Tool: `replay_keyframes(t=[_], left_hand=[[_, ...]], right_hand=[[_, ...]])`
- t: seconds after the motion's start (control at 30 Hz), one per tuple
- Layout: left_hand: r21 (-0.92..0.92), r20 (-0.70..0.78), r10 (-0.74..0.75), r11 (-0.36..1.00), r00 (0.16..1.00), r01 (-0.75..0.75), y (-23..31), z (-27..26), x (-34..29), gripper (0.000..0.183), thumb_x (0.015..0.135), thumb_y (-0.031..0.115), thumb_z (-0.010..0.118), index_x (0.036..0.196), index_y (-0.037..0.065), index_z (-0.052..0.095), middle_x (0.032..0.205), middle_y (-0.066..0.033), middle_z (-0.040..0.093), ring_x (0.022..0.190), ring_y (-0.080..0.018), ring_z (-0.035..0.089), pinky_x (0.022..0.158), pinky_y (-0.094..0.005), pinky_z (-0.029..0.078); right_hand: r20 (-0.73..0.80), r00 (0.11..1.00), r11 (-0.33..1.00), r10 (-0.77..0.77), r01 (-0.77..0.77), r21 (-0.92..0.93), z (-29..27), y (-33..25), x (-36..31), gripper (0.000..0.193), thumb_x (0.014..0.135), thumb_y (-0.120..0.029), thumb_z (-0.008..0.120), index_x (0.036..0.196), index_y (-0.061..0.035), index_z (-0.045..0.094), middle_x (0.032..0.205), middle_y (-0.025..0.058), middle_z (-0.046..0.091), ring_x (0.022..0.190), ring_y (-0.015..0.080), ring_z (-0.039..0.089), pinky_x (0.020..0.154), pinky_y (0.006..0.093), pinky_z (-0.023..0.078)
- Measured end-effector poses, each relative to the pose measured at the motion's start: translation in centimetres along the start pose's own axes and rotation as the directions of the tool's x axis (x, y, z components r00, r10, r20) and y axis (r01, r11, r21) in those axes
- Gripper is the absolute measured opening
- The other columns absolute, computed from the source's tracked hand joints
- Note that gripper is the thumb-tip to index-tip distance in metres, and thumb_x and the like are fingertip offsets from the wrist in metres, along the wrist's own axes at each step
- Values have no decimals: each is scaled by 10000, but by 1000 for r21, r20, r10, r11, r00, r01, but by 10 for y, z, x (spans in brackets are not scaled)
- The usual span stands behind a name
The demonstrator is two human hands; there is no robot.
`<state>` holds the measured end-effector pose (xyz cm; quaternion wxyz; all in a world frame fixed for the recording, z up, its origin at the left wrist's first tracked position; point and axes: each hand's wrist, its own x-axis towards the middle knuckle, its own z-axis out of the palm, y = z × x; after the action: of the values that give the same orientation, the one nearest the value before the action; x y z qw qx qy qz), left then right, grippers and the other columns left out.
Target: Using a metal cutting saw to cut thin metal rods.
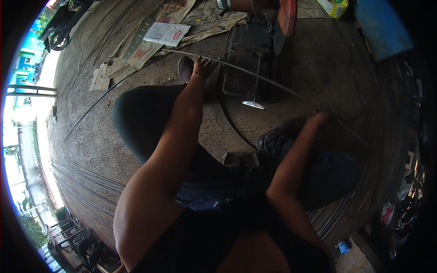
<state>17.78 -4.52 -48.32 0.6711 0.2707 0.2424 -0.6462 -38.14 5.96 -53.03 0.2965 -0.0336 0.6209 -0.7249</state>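
Note:
A long thin metal rod [259,76] slants across in front of me, from the upper left down to the right, over the base of a cut-off saw [246,59]. My left hand [205,68] holds the rod near its far left end, the thumb against it and the fingers loosely bent. My right hand [320,118] is closed around the rod's right part, in deep shadow. A red guard [287,18] and a dark cutting disc [278,38] rise at the saw's right side. A shiny clamp handle [253,105] sticks out from the saw's near side.
Flattened sacking [145,43] and a white printed packet [166,33] lie beyond my left hand. Several rods [86,182] lie on the floor at the left. A dark cable [227,118] curves beside the saw. A blue panel [380,29] stands far right, a blue cup [343,247] lower right.

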Motion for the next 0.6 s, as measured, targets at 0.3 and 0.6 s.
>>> replay_keyframes(t=[0.3, 0.6], left_hand=[[-318, 719, -423, 506, 552, 802, 75, -5, 27, 574, 1033, 417, 423, 1456, 46, 309, 1407, -201, 422, 1346, -389, 412, 1094, -540, 389], [394, 669, 207, 715, 713, -577, 48, 165, -181, 519, 992, 444, 517, 1346, 73, 443, 1400, -175, 462, 1306, -324, 481, 1090, -529, 388]], right_hand=[[60, 990, 977, 126, -135, 163, 59, -54, -86, 373, 936, -185, 591, 1169, 106, 567, 1074, 199, 667, 910, 284, 680, 780, 378, 592], [-53, 986, 916, 157, -125, 381, 113, -174, -109, 342, 963, -156, 535, 1149, 130, 559, 1014, 200, 680, 836, 304, 692, 750, 392, 608]])
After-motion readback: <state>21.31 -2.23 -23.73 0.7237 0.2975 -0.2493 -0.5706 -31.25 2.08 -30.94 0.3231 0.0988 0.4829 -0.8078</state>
